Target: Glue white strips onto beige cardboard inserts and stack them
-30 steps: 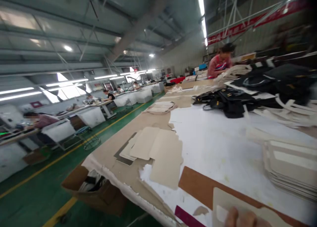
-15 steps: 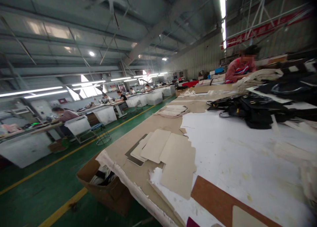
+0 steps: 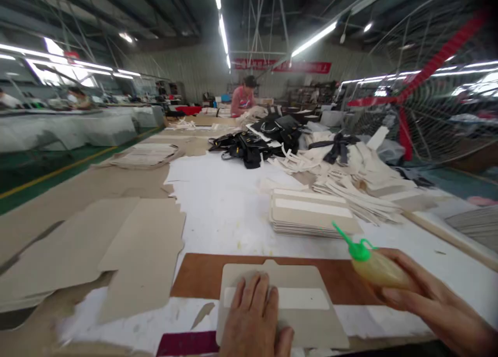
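Observation:
My left hand (image 3: pixel 254 315) lies flat, fingers stretched out, on a beige board panel (image 3: pixel 307 328) with rounded corners and a white strip across it. That panel rests partly over a brown leather-like sheet (image 3: pixel 194 276). At the right, my right hand (image 3: pixel 424 289) is wrapped round a squeeze bottle (image 3: pixel 383 274) with yellowish contents and a green nozzle, which points up and left. Beyond the panel stands a neat stack of similar beige panels (image 3: pixel 311 211), the top one bearing a white strip. A dark purple piece (image 3: pixel 187 344) shows at the panel's lower left.
Large beige sheets (image 3: pixel 143 253) lie on the table's left side. Black bags or bag parts (image 3: pixel 249 147) and a heap of pale strips (image 3: pixel 361 175) are further back. A fan with red blades (image 3: pixel 404 103) stands at the right. Another person (image 3: pixel 241 100) bends over the table's far end.
The view has swung right and down. Both my hands, the squeeze bottle, the beige panel and the panel stack are now visible; none showed earlier.

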The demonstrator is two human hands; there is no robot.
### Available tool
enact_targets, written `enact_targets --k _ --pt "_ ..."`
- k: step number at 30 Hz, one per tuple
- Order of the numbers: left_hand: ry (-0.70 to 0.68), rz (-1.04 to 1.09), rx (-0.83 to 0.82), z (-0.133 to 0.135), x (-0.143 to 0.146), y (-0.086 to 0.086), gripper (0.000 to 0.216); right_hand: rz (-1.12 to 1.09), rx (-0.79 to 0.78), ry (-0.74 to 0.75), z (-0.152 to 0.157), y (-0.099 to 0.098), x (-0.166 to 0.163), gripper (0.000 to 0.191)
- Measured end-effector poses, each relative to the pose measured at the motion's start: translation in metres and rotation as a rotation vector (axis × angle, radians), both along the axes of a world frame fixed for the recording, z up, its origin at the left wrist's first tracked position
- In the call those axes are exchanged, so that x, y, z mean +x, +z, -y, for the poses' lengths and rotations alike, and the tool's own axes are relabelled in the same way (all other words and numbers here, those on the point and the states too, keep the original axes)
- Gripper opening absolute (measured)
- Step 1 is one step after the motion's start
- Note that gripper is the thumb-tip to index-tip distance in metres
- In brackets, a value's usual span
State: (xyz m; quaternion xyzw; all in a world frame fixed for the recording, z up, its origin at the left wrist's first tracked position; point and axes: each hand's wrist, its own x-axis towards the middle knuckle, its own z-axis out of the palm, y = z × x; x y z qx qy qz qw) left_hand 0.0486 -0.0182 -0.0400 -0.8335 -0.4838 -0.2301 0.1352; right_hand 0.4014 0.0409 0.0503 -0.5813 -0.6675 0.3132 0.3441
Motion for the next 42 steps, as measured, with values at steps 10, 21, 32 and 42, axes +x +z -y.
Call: enact_targets --k 10,21,32,42 --pt "0.085 0.138 -0.196 0.012 0.016 0.014 0.054 -0.395 -0.323 0.133 -0.004 -0.009 -0.081 0.064" --pt "0.038 0.177 -0.462 0.016 0.019 0.041 0.05 -0.005 -0.149 0.163 -0.015 0.004 -0.15 0.061" --pt "0.047 0.2 -0.473 0.017 0.017 0.046 0.055 0.135 0.203 0.471 -0.031 0.005 -0.173 0.03" --pt "0.046 0.185 -0.444 0.016 0.017 0.044 0.051 0.221 0.407 0.754 -0.041 0.024 -0.186 0.014"
